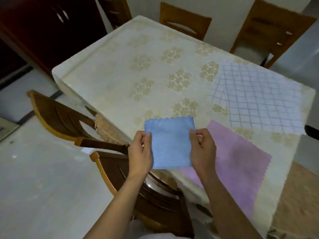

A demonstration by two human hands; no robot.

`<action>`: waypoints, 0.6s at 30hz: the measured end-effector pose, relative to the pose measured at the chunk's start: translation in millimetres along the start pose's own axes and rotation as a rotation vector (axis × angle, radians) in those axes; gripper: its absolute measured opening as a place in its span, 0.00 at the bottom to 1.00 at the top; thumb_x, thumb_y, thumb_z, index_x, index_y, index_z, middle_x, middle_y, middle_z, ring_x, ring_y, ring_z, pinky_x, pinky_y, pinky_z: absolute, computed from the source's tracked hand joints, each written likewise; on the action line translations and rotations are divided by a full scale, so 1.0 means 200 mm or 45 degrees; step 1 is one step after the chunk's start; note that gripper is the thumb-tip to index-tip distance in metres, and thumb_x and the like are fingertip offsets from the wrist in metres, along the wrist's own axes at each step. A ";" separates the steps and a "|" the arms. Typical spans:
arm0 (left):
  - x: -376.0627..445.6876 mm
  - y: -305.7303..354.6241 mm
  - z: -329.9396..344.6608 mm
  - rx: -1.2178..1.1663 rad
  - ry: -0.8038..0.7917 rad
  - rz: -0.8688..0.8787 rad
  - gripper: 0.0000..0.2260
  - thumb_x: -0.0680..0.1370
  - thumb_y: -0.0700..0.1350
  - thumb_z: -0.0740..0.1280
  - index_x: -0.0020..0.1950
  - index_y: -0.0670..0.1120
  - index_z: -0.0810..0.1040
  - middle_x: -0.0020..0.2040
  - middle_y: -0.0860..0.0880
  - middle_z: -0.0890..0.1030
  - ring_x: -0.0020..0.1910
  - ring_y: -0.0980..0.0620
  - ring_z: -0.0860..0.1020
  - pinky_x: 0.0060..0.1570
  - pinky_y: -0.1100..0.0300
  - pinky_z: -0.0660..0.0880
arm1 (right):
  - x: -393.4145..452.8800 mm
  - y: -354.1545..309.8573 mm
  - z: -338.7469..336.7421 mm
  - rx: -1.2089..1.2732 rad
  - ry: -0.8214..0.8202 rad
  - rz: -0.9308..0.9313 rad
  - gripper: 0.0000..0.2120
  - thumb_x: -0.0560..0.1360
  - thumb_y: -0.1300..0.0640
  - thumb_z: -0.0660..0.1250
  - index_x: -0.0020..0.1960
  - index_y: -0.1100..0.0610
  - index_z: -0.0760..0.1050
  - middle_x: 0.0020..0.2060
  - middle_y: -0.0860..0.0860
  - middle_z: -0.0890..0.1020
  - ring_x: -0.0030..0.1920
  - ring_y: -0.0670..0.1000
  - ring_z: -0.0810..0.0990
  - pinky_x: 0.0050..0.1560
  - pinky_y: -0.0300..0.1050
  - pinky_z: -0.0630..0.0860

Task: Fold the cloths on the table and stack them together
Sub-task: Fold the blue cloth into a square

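Note:
A folded blue cloth (170,142) with a zigzag top edge is held up over the near edge of the table (120,69). My left hand (140,152) pinches its left side between thumb and fingers. My right hand (202,149) pinches its right side the same way. A pink cloth (238,159) lies flat on the table just right of my right hand, partly hidden by my wrist. Farther back on the right lies a white cloth with a blue grid (259,99), one corner turned over.
The table carries a cream floral cover. Two brown wooden chairs (65,118) stand at its near left side, one (146,195) right below my arms. Two more chairs (184,21) stand at the far side. A dark cabinet (43,28) is at back left.

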State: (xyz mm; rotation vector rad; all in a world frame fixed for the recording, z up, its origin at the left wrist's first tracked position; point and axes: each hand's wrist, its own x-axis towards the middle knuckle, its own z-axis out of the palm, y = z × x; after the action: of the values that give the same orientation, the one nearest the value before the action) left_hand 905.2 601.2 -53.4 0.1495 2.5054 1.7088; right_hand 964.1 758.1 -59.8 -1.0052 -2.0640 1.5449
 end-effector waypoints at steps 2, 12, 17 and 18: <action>-0.05 -0.01 -0.05 0.003 0.089 -0.041 0.12 0.84 0.48 0.60 0.44 0.42 0.73 0.34 0.48 0.70 0.31 0.58 0.67 0.32 0.64 0.62 | -0.02 -0.02 0.04 0.003 -0.111 -0.032 0.12 0.82 0.53 0.63 0.40 0.53 0.69 0.26 0.48 0.69 0.27 0.44 0.64 0.30 0.43 0.61; -0.31 -0.15 -0.48 0.054 0.564 -0.216 0.10 0.83 0.48 0.60 0.45 0.47 0.75 0.37 0.47 0.75 0.35 0.56 0.73 0.34 0.65 0.66 | -0.27 -0.15 0.40 -0.024 -0.588 -0.194 0.11 0.82 0.51 0.62 0.42 0.53 0.70 0.30 0.55 0.72 0.28 0.47 0.65 0.30 0.44 0.61; -0.48 -0.24 -0.72 0.032 0.786 -0.336 0.11 0.83 0.47 0.61 0.43 0.46 0.74 0.35 0.44 0.73 0.32 0.58 0.69 0.32 0.65 0.64 | -0.48 -0.20 0.60 -0.067 -0.780 -0.314 0.11 0.81 0.51 0.63 0.41 0.50 0.70 0.26 0.44 0.72 0.28 0.43 0.68 0.29 0.36 0.62; -0.52 -0.25 -0.76 0.022 0.822 -0.352 0.11 0.83 0.47 0.61 0.43 0.46 0.73 0.34 0.46 0.72 0.31 0.59 0.68 0.32 0.65 0.64 | -0.53 -0.22 0.63 -0.069 -0.819 -0.334 0.10 0.81 0.52 0.63 0.41 0.50 0.70 0.26 0.41 0.72 0.28 0.41 0.69 0.29 0.35 0.64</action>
State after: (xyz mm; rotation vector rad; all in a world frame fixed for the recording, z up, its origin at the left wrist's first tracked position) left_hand 984.5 427.6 -41.8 -0.8358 2.7621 1.8231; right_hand 938.4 589.3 -48.5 -0.2299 -2.5299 1.8312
